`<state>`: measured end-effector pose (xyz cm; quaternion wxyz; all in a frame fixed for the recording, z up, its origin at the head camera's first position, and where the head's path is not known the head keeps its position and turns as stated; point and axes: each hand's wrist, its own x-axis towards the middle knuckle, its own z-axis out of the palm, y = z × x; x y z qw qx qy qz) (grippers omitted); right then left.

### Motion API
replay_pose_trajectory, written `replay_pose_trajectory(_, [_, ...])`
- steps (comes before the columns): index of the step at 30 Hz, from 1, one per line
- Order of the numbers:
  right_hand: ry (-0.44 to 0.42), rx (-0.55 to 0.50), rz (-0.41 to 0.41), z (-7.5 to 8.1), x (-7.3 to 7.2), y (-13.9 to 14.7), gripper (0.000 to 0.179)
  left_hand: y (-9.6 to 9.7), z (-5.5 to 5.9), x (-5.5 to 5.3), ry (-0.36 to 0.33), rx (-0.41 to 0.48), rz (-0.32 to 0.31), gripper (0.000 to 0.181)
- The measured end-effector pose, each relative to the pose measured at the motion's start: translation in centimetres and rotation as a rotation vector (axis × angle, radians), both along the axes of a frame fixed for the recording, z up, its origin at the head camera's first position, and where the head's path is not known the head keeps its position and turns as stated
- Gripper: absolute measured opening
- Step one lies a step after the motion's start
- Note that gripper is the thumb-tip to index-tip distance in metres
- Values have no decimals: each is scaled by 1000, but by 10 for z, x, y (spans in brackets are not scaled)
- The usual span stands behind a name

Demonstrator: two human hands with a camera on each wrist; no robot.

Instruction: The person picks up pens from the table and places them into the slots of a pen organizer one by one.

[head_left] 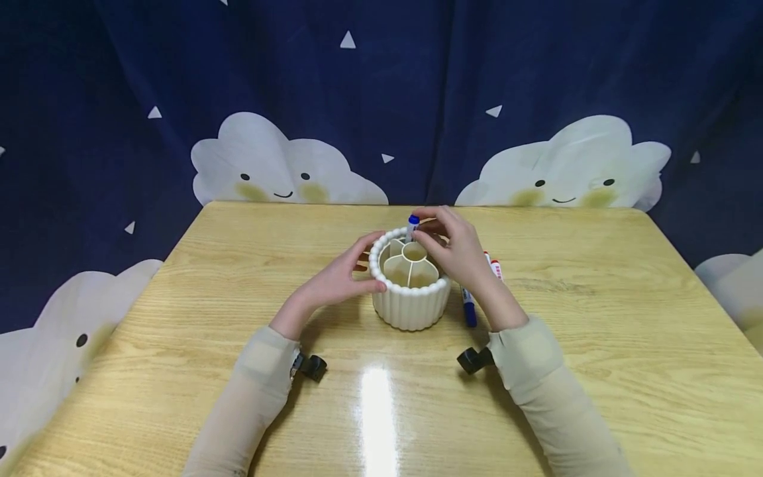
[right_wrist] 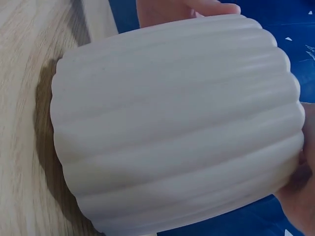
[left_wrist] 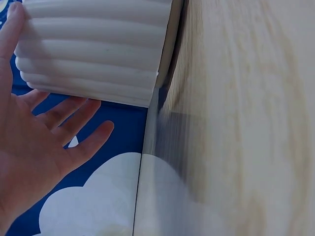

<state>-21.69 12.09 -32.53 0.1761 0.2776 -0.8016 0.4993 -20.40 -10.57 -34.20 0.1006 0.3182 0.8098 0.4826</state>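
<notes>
A round cream pen holder (head_left: 411, 308) with ribbed sides, a beaded rim and several compartments stands upright on the table. My left hand (head_left: 342, 275) holds it from the left, thumb at the near rim and forefinger at the far side; its other fingers (left_wrist: 86, 128) spread beside the ribbed wall (left_wrist: 93, 54). Over the far right rim, my right hand (head_left: 453, 245) pinches a white marker (head_left: 411, 230) with a blue end between thumb and forefinger. This marker stands nearly upright at the back compartment, its lower part hidden inside. The holder's wall (right_wrist: 177, 123) fills most of the right wrist view.
Right of the holder, a blue-capped marker (head_left: 469, 310) lies on the wooden table (head_left: 596, 344). White markers with red ends (head_left: 496, 267) lie partly hidden behind my right wrist. A dark blue curtain (head_left: 417, 86) with clouds hangs behind the table's far edge.
</notes>
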Motion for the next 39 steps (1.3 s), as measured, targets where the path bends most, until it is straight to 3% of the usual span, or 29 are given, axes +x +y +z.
replay_pose_trajectory(2, [-18, -7, 0, 0, 3, 2, 30, 0, 6, 6, -1, 2, -6, 81])
replay_pose_trajectory(9, [-27, 0, -73, 1, 6, 16, 28, 1, 10, 9, -10, 20, -8, 80])
replay_pose_trajectory(20, [-132, 209, -262, 3, 0, 60, 27, 1, 11, 9, -14, 16, -8, 81])
replay_pose_trajectory(26, [-226, 274, -272, -7, -7, 80, 27, 1, 13, 10, -14, -2, 1, 80])
replay_pose_trajectory(29, [-293, 300, -258, -13, -9, 88, 28, 1, 10, 8, -18, -3, 0, 80])
replay_pose_trajectory(32, [-370, 368, -253, -16, -10, 93, 32, 0, -2, 0, -20, 3, -3, 83])
replay_pose_trajectory(36, [-501, 509, -247, -18, -10, 101, 39, -2, -18, -10, -10, 7, -3, 86])
replay_pose_trajectory(39, [-580, 611, -238, -19, -10, 106, 45, -3, -22, -12, 0, 18, -8, 86])
